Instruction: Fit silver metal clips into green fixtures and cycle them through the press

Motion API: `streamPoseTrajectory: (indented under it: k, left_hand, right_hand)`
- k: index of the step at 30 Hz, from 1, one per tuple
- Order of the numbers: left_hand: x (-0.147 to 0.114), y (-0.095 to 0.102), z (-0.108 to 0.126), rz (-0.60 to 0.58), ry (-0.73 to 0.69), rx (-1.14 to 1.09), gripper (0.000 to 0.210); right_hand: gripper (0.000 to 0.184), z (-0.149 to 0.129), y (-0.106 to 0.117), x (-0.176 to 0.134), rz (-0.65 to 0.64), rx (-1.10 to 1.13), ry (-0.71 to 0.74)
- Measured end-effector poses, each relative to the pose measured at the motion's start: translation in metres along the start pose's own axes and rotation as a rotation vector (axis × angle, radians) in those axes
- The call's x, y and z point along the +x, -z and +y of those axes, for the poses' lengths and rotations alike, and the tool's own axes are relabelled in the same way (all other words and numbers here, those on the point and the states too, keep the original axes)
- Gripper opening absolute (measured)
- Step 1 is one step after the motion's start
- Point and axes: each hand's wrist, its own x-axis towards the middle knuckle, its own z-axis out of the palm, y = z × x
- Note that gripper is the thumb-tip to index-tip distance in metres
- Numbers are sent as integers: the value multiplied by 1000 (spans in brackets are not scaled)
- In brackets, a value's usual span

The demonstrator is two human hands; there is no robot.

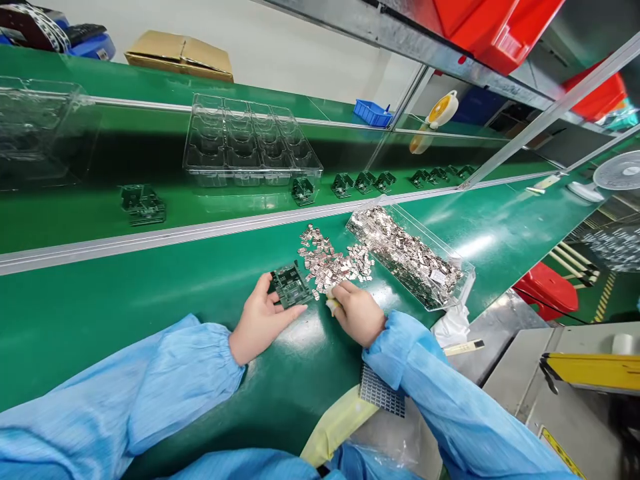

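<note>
My left hand [263, 317] grips a green circuit board [291, 285] by its edges, tilted a little above the green bench. Beside it, my right hand [357, 310] is closed in a pinch at the near edge of a loose pile of small metal parts [325, 260]. Yellowish covers show on the thumb and a finger of that hand. Whatever sits between those fingertips is too small or hidden to make out. Just beyond the right hand, a clear plastic box [415, 257] holds many more of the same shiny metal parts.
A conveyor [225, 207] runs behind a metal rail [200, 240], carrying several board assemblies [343, 185] and a clear compartment tray [250, 143]. A blue bin [373, 113] and a cardboard box [179, 53] stand farther back. A white cloth [451, 327] lies by the right sleeve.
</note>
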Motion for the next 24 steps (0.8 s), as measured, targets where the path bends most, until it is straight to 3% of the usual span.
streamPoseTrajectory:
  k: [3,8,14,18,24]
  left_hand:
    - [4,2,-1,63,-76,-23,59]
    - [10,7,-1,64,-73,-18,60]
    - [12,15,2,24,-67,-15,61]
    - [11,17,3,1,-83,24,62]
    - [9,16,1,-21,-120,89,64]
  right_hand:
    - [27,-9,2,17,24,3,-40]
    - [23,-31,9,30,-44,-17,-44]
    - [19,-58,-3,-33,-218,-58,140]
    - [25,-61,-16,-72,-240,-126,186]
    - [23,-65,-16,-75,-240,-83,157]
